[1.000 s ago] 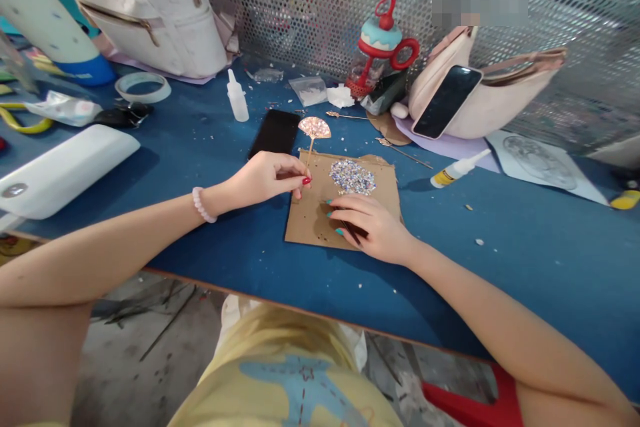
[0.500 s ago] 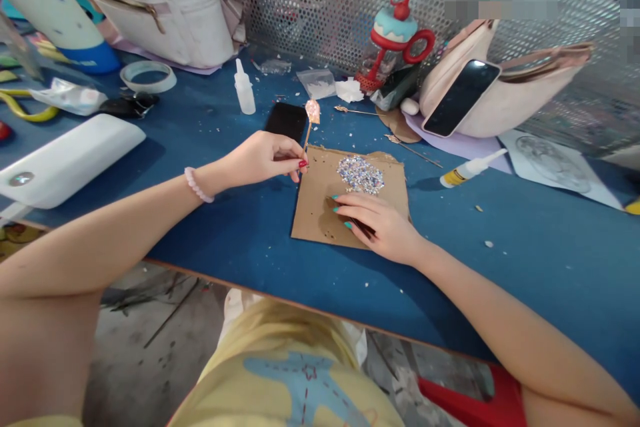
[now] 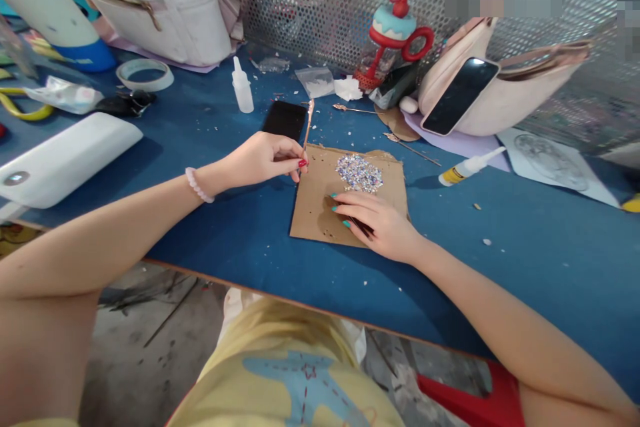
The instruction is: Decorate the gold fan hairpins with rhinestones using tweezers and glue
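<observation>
My left hand [image 3: 263, 158] pinches the thin stem of a fan-shaped hairpin [image 3: 309, 121], which now shows edge-on above the fingers. My right hand [image 3: 377, 221] lies on a brown cardboard sheet [image 3: 320, 203], its fingers curled over a dark slim tool whose tip peeks out under the palm. A heap of small glittering rhinestones [image 3: 359, 172] sits on the cardboard just beyond my right fingertips. A black phone [image 3: 285, 121] lies flat on the blue table behind the hairpin.
A small white glue bottle [image 3: 243, 89] and a glue tube [image 3: 467, 168] stand on the blue table [image 3: 525, 240]. A white case [image 3: 65, 158], tape roll [image 3: 145, 75], white backpack [image 3: 165, 7], beige bag with a phone [image 3: 457, 97], and a red-blue bottle [image 3: 395, 33] crowd the back before a perforated metal wall.
My left fingers have twisted the hairpin, so its fan face turned from broadside to edge-on. The right hand stayed on the cardboard.
</observation>
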Demonstrator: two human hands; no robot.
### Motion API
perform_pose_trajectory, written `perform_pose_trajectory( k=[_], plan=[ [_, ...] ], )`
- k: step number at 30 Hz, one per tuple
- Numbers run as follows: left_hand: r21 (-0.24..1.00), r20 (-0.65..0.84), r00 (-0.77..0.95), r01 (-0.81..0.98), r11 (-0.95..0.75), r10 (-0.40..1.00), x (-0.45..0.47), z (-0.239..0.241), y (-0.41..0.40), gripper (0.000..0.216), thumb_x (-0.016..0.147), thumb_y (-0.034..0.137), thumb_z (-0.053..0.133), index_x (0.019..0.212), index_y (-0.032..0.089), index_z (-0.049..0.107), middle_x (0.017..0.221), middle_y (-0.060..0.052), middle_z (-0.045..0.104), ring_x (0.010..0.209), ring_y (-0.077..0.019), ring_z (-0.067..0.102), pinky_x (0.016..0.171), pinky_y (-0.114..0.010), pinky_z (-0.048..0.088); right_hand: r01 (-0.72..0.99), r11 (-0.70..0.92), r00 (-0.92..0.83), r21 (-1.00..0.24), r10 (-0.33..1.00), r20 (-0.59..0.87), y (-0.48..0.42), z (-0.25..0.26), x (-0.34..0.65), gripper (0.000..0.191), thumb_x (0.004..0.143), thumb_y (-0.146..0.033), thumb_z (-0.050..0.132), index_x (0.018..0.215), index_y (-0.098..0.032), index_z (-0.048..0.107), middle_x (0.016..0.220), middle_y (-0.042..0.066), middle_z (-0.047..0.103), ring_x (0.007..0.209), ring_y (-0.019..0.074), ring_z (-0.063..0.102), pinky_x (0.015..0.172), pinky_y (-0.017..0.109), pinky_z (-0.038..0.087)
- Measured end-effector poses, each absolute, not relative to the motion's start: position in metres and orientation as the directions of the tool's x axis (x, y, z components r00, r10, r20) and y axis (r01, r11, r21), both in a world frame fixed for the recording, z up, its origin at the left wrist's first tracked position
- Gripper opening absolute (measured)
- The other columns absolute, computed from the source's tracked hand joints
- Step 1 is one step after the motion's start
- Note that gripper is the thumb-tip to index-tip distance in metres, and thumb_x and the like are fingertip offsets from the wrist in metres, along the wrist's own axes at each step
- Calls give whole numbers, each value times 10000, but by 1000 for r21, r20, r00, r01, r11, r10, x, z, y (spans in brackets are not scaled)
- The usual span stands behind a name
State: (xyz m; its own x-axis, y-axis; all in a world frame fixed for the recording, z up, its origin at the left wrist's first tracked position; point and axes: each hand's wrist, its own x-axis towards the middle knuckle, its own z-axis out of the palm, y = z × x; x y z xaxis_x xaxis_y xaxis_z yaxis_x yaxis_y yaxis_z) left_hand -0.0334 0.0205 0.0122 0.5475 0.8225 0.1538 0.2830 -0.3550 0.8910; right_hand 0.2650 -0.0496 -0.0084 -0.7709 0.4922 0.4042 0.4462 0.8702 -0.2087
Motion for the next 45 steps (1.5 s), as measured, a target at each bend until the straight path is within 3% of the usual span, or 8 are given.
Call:
perform_pose_trajectory(
  k=[17,30,45],
  plan=[
    [880,141,558,308,-362,818,-32,9,23,290,862,473,699,857,188,645,728,-30,743,721,-178,748,725,-311,591,464,846,-765,-263,532,363,-50,-9,266,284,975,-160,521,1211,-214,670,1337,119,702,1238,253,681,1056,495,594],
    [890,220,462,265,-370,859,-36,18,18,245,898,431,675,871,189,649,839,-41,742,721,-157,745,741,-295,608,442,855,-768,-272,517,377,-49,-10,266,277,977,-165,523,1202,-211,678,1322,125,706,1233,249,681,1066,505,588],
    [804,179,561,391,-449,808,-37,14,18,228,900,421,637,877,196,671,780,-25,761,753,-173,743,724,-273,550,456,869,-768,-192,493,408,-51,-9,264,254,991,-169,512,1183,-200,675,1290,123,718,1197,248,697,1017,472,621]
  ],
)
